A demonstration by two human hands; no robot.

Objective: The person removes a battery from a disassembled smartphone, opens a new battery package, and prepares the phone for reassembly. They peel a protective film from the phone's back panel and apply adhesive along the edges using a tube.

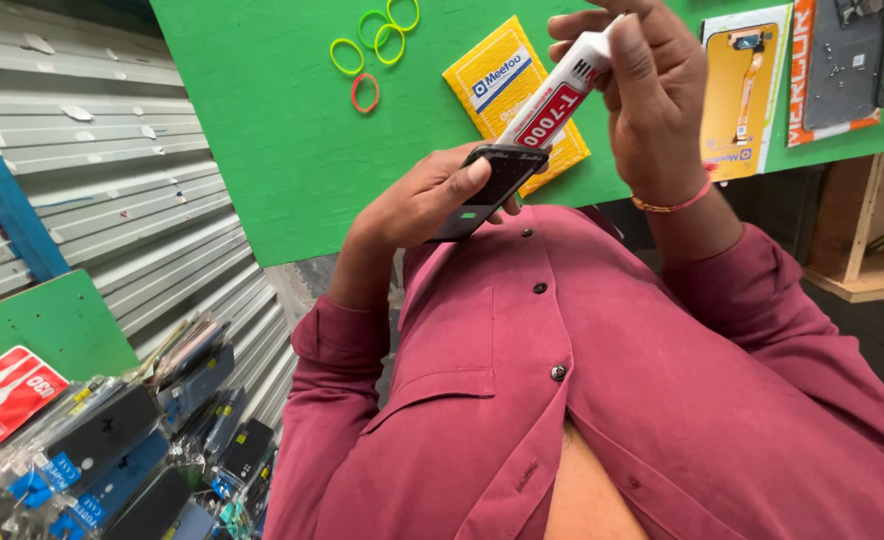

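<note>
1. A dark phone part (490, 188) is pinched edge-up in the left hand (424, 200), probably so its rim faces the nozzle.
2. A white glue tube (560, 95) is gripped in the right hand (652, 85), tilted tip-down right onto that upper edge.
3. Both are kept up over the maroon shirt (602, 400), off the green table (282, 130).
4. A yellow packet (497, 75), coloured rubber bands (367, 50) and packaged accessories (112, 460) are left lying around, nothing in the way tbh.

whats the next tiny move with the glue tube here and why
Probably a gentle squeeze while drawing the tip along the frame's edge: the right hand tilts the glue tube so its nozzle meets the top edge of the dark phone part, which the left hand steadies.
</note>
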